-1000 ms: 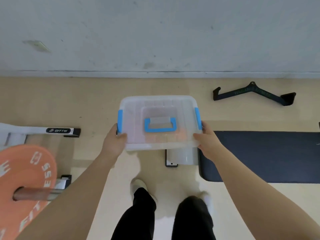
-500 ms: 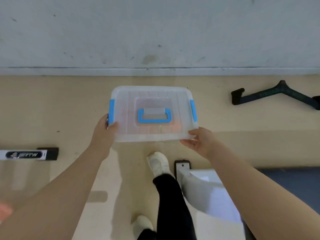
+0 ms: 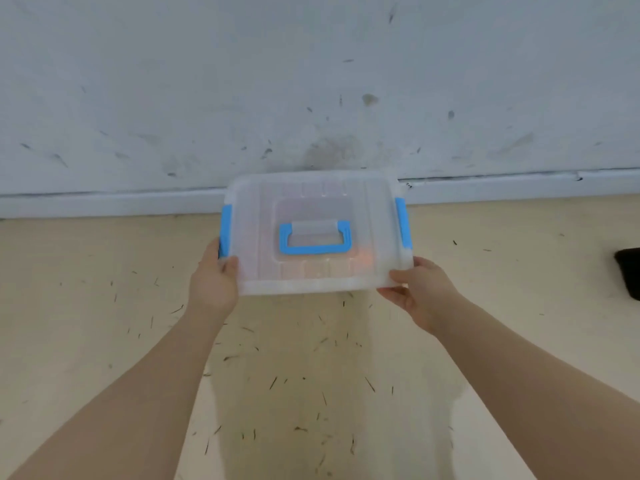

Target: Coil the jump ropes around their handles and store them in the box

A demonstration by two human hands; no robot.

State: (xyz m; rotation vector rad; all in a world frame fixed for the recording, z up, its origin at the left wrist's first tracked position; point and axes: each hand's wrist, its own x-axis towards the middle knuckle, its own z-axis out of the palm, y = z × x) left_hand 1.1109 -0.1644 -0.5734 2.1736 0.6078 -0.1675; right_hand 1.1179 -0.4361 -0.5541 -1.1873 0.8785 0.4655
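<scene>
while both arms reach forward, the box (image 3: 317,233) is held up in the air between the two hands, above the beige floor (image 3: 104,306) and in front of the scuffed grey wall (image 3: 311,81); it is a translucent plastic box with its lid on, top face toward the camera; blue carry handle (image 3: 314,238) lies flat in the recess at the middle of the lid; blue latch (image 3: 225,231) on the box's left side, second blue latch (image 3: 402,222) on its right side, both look closed down; left hand (image 3: 214,284) grips the near left corner, thumb curled over the lid edge just below the left latch, other fingers hidden under or behind the box; right hand (image 3: 420,291) holds the near right corner, thumb on the lid edge, fingers curled beneath the bottom rim; box sits roughly level, slightly turned; something orange-pink shows faintly through the lid near the right of the handle, too blurred to say what it is; no jump ropes clearly visible, contents cannot be told; white baseboard (image 3: 114,202) runs along the foot of the wall behind the box; dark object (image 3: 628,271) at the right edge on the floor, cut off by the frame; floor carries many small dark flecks
</scene>
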